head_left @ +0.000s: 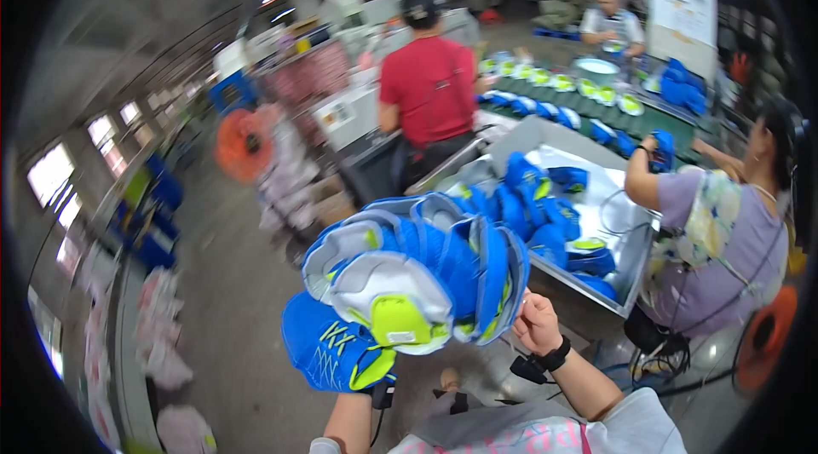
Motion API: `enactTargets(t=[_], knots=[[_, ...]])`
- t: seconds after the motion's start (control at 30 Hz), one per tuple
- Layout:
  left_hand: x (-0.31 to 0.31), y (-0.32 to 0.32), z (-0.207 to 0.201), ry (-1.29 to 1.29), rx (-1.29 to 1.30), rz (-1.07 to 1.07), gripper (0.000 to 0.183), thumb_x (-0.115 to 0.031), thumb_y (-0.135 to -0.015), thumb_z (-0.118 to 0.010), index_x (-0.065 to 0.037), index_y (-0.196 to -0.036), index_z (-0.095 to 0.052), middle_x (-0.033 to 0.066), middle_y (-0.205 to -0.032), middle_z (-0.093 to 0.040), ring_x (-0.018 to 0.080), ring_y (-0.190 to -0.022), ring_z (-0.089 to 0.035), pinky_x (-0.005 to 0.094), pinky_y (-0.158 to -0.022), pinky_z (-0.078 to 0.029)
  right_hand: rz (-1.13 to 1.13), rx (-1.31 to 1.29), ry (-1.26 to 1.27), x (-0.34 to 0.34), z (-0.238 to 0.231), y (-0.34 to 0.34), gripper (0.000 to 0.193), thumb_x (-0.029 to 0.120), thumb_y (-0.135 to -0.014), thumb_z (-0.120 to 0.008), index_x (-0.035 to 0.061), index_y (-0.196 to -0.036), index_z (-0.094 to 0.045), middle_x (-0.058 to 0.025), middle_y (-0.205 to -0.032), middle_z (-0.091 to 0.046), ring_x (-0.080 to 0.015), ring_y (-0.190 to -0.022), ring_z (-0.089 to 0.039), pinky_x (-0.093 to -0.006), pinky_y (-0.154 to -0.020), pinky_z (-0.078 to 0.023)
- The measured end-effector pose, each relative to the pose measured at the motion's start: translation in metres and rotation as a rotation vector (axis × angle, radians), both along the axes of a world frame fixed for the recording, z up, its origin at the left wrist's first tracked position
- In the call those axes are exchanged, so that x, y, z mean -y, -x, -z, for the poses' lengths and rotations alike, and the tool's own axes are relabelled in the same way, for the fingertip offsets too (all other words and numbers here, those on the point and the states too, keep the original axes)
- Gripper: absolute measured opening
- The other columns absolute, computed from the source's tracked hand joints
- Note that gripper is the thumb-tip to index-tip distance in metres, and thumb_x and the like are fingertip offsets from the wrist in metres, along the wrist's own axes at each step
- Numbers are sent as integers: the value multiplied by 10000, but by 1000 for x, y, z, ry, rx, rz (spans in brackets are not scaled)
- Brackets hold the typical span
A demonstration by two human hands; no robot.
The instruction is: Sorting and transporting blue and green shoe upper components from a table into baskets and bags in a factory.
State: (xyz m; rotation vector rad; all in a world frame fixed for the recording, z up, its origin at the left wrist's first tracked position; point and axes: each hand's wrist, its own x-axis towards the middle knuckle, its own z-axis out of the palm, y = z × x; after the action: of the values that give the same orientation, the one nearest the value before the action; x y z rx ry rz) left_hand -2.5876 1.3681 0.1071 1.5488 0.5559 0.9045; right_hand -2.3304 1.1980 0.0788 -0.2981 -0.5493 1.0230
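Observation:
A bundle of blue shoe uppers (426, 258) with white linings and lime-green patches is held up in front of me, stacked one against another. At its lower left, one upper (328, 347) with yellow-green lacing hangs over my left hand and hides it. Below that upper, my left forearm (348, 422) comes up with a dark band at the wrist. My right hand (538, 324), wearing a black wristband, is closed in a pinch at the bundle's right edge. What its fingertips hold is too small to make out.
Beyond the bundle stands a metal bin (630, 284) with more blue uppers (545, 207). A conveyor (588, 105) carries rows of uppers. Co-workers in red (430, 88) and purple (724, 232) sit nearby. Orange fans (243, 146) stand left and right; cables lie at right.

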Motion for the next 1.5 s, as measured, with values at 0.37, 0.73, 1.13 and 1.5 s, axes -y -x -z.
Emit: enactTargets(t=[0.37,0.73,1.13,1.5], knots=[[-173,-314,-30,492,132,570,282,-248,-870,-500,-56,-1073,-538,120,-938,-628,237,-738,-628,416,-649,-527,900,721,265,-6,-128,-100,224,92,-875,-495,-76,-754,-581,-202,-1380,-269,-85,-606,-575,-212,-590,-477],[-256,-526,38,768,-259,650,249,-269,-910,-402,-95,-1048,-515,70,-890,-619,186,-721,-590,366,-555,-478,981,444,821,-13,-70,-225,242,172,-870,-521,-44,-828,-621,-93,-824,-646,-147,-775,-618,-262,-787,-472],[-308,-593,129,-667,-664,660,308,-273,-812,-479,-11,-891,-619,224,-892,-610,397,-870,-567,457,-772,-445,672,1353,1915,-3,3,-241,211,231,-770,-555,52,-724,-658,-157,-683,-628,-304,-669,-633,-386,-572,-490],[-52,-434,-35,-1157,-172,1103,483,-198,-713,-663,-27,-1121,-468,201,-1198,-450,370,-1003,-519,419,-837,-443,558,1399,1722,98,-41,-37,181,249,-818,-490,121,-827,-619,-149,-666,-603,-332,-636,-598,-445,-553,-467]])
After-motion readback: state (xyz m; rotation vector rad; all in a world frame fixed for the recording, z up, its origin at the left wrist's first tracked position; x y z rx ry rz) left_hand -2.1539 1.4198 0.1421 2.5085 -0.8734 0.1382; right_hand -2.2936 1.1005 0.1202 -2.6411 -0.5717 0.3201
